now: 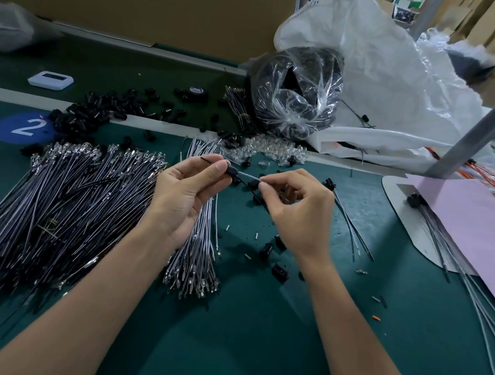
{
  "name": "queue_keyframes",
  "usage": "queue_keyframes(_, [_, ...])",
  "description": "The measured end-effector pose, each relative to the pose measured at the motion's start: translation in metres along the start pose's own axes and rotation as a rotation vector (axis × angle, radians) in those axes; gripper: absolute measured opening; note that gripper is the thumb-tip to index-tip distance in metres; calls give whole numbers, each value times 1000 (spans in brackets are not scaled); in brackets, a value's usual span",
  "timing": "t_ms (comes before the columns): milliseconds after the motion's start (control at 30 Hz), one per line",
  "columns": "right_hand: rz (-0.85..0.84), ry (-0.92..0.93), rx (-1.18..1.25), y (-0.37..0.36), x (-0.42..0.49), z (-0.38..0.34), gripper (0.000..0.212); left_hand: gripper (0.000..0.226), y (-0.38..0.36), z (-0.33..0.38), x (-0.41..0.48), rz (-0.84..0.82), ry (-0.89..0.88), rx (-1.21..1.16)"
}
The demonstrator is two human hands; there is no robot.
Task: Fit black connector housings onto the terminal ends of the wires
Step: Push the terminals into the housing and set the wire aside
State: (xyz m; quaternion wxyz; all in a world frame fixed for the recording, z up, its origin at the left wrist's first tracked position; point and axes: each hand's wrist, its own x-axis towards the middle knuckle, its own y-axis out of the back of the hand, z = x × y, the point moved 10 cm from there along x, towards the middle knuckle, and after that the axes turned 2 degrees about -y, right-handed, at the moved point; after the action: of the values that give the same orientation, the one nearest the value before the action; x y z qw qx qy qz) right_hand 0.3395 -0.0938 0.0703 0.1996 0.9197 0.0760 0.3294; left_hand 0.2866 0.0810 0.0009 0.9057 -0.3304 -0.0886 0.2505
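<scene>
My left hand [186, 194] pinches a small black connector housing [232, 172] between thumb and fingers above the green table. My right hand [297, 208] pinches a grey wire [250, 176] whose end reaches into the housing. A black wire [250, 189] hangs down from the housing between the hands. A large pile of terminal-ended wires [59, 200] lies at the left. A smaller wire bundle [202, 243] lies under my left hand. Loose black housings [279, 271] are scattered on the mat beneath the hands.
A heap of black housings [97, 111] lies at the back left. Clear plastic parts [273, 150] and a clear bag of black parts [296, 93] sit behind. Finished wires [350, 226] lie to the right. A pink sheet [470, 224] and a grey post [485, 124] stand far right.
</scene>
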Motion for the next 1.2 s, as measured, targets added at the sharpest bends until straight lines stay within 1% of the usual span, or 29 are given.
queue_keyframes(67, [31,9,-2,-2,-3,-1,6,17,-2,0,-1,-3,-18,18])
queue_keyframes(133, [26,20,2,-6,-5,-2,6,19,-4,-1,-2,0,-32,34])
queue_keyframes(300, [-1,41,8,-10,-7,-4,4,17,-3,-2,-1,15,-31,49])
queue_keyframes(433, [6,59,-11,-10,-6,-6,6,13,-11,-6,-4,-50,-23,167])
queue_keyframes(500, [-16,35,-2,-12,-5,-3,10,9,-13,-8,-5,-58,-14,182])
queue_keyframes(600, [-80,-38,23,-17,-4,5,27,7,-11,-8,-4,-53,-15,172])
queue_keyframes(633, [-96,-36,29,-19,-4,5,29,6,-11,-8,-5,-59,-13,167])
queue_keyframes(700, [-105,7,24,-21,-5,-1,24,5,-13,-8,-5,-86,-9,170])
queue_keyframes(800, [-76,47,8,-20,-6,-7,14,6,-16,-8,-7,-103,-4,199])
queue_keyframes(867, [-57,38,9,-17,-5,-5,13,10,-14,-5,-8,-65,-21,196])
queue_keyframes(933, [-37,16,1,-11,-3,-1,13,11,-5,3,-7,15,-47,155])
queue_keyframes(1067, [-10,-57,60,3,6,9,12,12,24,25,-3,188,-103,-2])
queue_keyframes(1133, [-19,-110,139,6,8,14,12,10,27,29,-4,211,-125,-18])
queue_keyframes(1200, [-60,-238,326,3,7,25,13,8,22,24,-5,192,-103,-28])
